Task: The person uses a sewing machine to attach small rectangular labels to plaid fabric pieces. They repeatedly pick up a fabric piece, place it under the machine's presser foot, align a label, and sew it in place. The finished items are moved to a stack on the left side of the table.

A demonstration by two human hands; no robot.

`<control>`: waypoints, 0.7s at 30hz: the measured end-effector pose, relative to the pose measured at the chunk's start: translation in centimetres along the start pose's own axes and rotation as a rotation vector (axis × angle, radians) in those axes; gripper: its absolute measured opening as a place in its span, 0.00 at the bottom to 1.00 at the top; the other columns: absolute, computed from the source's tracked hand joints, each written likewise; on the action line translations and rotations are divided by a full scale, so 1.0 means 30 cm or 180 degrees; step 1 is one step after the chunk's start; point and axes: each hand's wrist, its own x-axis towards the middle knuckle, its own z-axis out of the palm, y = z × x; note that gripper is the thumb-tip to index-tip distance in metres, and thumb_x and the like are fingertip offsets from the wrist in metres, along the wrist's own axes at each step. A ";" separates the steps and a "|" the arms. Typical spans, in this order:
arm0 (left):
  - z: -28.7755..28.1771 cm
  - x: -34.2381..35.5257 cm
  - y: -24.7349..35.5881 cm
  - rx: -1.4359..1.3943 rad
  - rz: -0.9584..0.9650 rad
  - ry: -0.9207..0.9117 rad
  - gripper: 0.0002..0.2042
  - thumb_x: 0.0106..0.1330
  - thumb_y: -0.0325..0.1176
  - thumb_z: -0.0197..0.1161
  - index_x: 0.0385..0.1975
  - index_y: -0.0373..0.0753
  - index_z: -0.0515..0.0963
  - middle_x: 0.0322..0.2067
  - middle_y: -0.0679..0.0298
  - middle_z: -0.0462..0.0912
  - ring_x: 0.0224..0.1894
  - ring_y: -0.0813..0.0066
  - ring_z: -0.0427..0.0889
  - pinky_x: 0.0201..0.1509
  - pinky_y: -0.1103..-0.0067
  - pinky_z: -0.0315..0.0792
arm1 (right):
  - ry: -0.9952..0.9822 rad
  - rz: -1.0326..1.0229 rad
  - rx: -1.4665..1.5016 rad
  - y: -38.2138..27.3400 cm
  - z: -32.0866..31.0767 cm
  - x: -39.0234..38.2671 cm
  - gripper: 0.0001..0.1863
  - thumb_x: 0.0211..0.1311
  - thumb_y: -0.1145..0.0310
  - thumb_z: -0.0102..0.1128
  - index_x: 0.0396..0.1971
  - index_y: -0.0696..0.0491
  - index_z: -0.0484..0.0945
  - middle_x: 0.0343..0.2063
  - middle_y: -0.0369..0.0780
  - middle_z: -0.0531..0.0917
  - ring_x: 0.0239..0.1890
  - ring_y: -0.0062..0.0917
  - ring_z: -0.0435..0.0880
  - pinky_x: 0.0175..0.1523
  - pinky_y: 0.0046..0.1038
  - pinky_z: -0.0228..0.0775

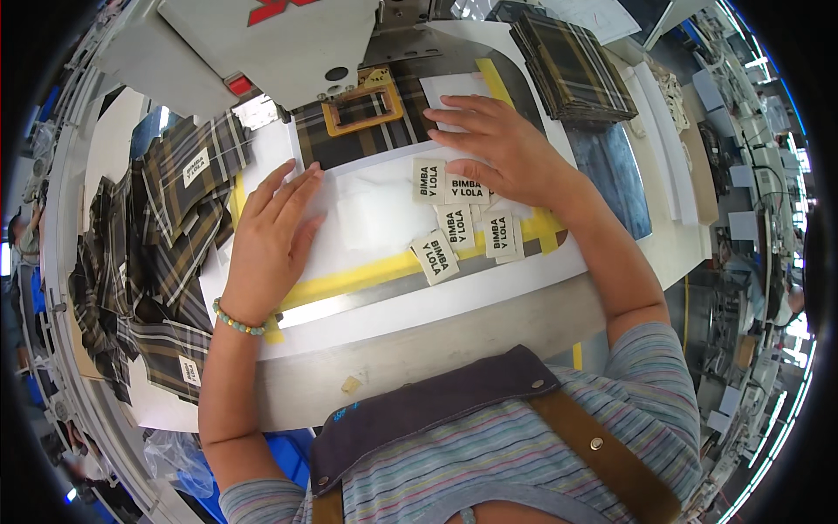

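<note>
A dark plaid fabric piece [320, 150] lies under the sewing machine head, with an orange-yellow rectangular clamp frame [397, 112] over it. My left hand [272, 231] has its fingers stretched out, the tips at the fabric's near left corner. At the right, my right hand [506, 148] is spread above the white work plate [384, 214], its fingertips by the fabric's right edge. Several small cream labels [435, 256] with dark print lie loosely below that hand. Its thumb is over the uppermost labels; whether it touches them I cannot tell. Neither hand shows anything held.
The white sewing machine head [262, 52] hangs over the far side. A heap of plaid pieces [175, 271], some bearing labels, lies on the left. At the far right stands a neat stack of plaid pieces [576, 74]. Yellow tape [349, 278] borders the plate.
</note>
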 end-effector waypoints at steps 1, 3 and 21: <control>0.000 -0.002 0.000 -0.0039 -0.0003 0.0001 0.28 0.67 0.24 0.71 0.68 0.36 0.77 0.67 0.58 0.82 0.71 0.48 0.76 0.72 0.60 0.73 | 0.0000 0.0008 0.0039 0.003 0.001 -0.002 0.25 0.79 0.53 0.58 0.65 0.54 0.83 0.75 0.37 0.76 0.80 0.39 0.65 0.82 0.45 0.58; -0.002 -0.001 -0.005 -0.0070 0.0024 0.0016 0.27 0.66 0.23 0.71 0.67 0.35 0.77 0.67 0.58 0.82 0.71 0.48 0.77 0.72 0.60 0.74 | 0.0002 0.0032 0.0115 0.011 0.005 0.002 0.24 0.79 0.55 0.59 0.65 0.54 0.83 0.75 0.37 0.76 0.80 0.39 0.65 0.82 0.44 0.59; -0.051 0.003 0.023 -0.0372 -0.0013 0.0307 0.24 0.66 0.21 0.70 0.64 0.37 0.81 0.64 0.57 0.85 0.70 0.48 0.79 0.73 0.60 0.74 | -0.0268 0.1004 0.0981 -0.087 -0.165 -0.002 0.09 0.65 0.68 0.72 0.36 0.59 0.84 0.32 0.40 0.85 0.35 0.30 0.85 0.46 0.32 0.78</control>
